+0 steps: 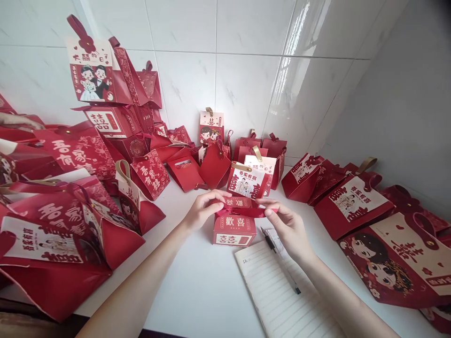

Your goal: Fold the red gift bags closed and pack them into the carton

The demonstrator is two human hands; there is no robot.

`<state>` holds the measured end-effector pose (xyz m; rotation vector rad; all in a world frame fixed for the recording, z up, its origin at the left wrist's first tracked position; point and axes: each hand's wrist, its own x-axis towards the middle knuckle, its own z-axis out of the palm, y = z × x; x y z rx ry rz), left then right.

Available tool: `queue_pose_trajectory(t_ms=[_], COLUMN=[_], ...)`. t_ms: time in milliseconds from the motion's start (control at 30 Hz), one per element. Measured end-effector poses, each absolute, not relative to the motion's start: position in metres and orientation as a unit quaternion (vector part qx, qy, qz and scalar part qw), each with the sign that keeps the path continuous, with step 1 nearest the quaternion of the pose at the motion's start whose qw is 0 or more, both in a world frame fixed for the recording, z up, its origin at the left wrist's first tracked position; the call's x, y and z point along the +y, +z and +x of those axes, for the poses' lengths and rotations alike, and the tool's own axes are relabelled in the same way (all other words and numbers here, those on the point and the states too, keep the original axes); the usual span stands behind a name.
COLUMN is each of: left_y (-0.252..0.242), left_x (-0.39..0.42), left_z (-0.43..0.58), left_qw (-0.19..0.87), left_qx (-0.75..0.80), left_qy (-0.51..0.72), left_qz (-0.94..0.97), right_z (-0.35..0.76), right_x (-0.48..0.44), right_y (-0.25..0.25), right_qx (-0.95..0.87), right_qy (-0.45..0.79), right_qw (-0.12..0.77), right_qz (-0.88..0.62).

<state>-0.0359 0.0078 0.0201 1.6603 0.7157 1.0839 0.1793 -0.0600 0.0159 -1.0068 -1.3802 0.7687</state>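
Red ribbon is pinched by right grip and, apparently, left grip, stretched between both over box, long axis roughly parallel to table's back edge.

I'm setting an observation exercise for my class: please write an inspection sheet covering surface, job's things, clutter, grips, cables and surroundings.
Surface: white tabletop, partly covered by boxes.
Job's things: small red box with a red ribbon across its top.
Clutter: red gift boxes piled at left, more boxes at right; ruled notebook with a pen across it.
Grips: left grip and right grip, bare hands, both pinching the ribbon.
Cables: nothing seen.
Surroundings: tiled wall behind; another person's hand at far left.
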Motion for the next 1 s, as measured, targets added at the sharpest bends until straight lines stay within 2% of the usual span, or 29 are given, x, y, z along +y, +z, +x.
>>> queue_pose_trajectory(t_ms=[200, 400, 533, 733, 933, 1000], left_y=[0.011, -0.001, -0.006, -0.010, -0.002, 0.001], left_x=[0.016, 0.026, 0.029, 0.032, 0.028, 0.026], left_z=[-0.036, -0.034, -0.034, -0.032, -0.031, -0.032], left_qw=[0.544, 0.545, 0.552, 0.560, 0.580, 0.592], left_qx=[0.328, 0.393, 0.399, 0.403, 0.380, 0.369], left_qy=[0.469, 0.508, 0.525, 0.550, 0.556, 0.550], left_qz=[0.614, 0.539, 0.510, 0.471, 0.457, 0.460], right_z=[0.179, 0.176, 0.177, 0.173, 0.160, 0.153], right_x=[-0.053, -0.053, -0.056, -0.044, -0.008, 0.004], right_y=[0.005, 0.007, 0.006, 0.021, 0.056, 0.061], right_qx=[-0.486, -0.464, -0.503, -0.635, -0.743, -0.745], right_qy=[0.469, 0.501, 0.466, 0.326, 0.242, 0.257], right_qw=[0.612, 0.613, 0.608, 0.567, 0.434, 0.393], right_qz=[-0.411, -0.397, -0.400, -0.411, -0.447, -0.474])
